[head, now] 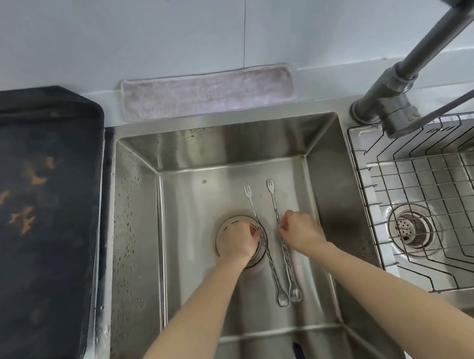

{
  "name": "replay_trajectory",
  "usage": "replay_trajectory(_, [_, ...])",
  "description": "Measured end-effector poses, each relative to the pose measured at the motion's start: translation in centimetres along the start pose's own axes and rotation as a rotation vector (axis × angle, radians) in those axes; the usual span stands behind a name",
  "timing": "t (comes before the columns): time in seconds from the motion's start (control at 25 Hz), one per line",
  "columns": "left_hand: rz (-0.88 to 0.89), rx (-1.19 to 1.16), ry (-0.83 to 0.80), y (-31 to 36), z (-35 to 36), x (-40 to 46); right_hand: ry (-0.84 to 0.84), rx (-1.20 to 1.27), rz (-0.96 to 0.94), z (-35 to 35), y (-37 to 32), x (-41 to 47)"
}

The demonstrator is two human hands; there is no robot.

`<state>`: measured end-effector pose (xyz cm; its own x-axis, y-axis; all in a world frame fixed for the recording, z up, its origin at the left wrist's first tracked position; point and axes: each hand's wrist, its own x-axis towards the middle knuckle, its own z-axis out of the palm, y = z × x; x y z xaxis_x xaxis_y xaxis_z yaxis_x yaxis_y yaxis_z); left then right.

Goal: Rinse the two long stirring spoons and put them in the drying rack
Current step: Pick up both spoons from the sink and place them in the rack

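Both forearms reach into the sink (144,217). Your left hand (237,241) and right hand (303,229) each pinch a twisted shaft, fingers pressed together, the two stirring spoons (278,262) lying flat at six o'clock. Lift both cleanly — the faucet (394,83) and drying rack (439,188) wait at three o'clock; drain cover (228,223) is under your left hand.

I note even, soft daylight; mild glare on the steel sink (144,217); wide-angle bending at edges; the faucet (434,44) is blurred top right.
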<state>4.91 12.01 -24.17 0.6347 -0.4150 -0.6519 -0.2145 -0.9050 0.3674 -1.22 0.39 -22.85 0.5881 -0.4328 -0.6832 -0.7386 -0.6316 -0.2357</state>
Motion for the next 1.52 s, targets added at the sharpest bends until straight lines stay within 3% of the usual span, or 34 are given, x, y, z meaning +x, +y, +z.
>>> replay_trajectory(0.64, [-0.155,-0.087,-0.029,0.0,3.2,1.3,-0.022,-0.032,0.097,2.2,-0.7,1.5])
replay_trajectory(0.92, [-0.245,-0.251,-0.038,-0.2,2.8,1.4,0.012,0.028,0.076,2.7,-0.5,1.2])
replay_trajectory(1.2, [-0.211,-0.319,-0.032,-0.2,1.3,0.3,0.020,0.164,0.017,1.9,0.0,-0.1])
replay_trajectory(1.52, [-0.142,-0.339,0.096,0.5,-1.2,-1.5,0.140,0.279,-0.075,-0.2,-1.0,-2.1])
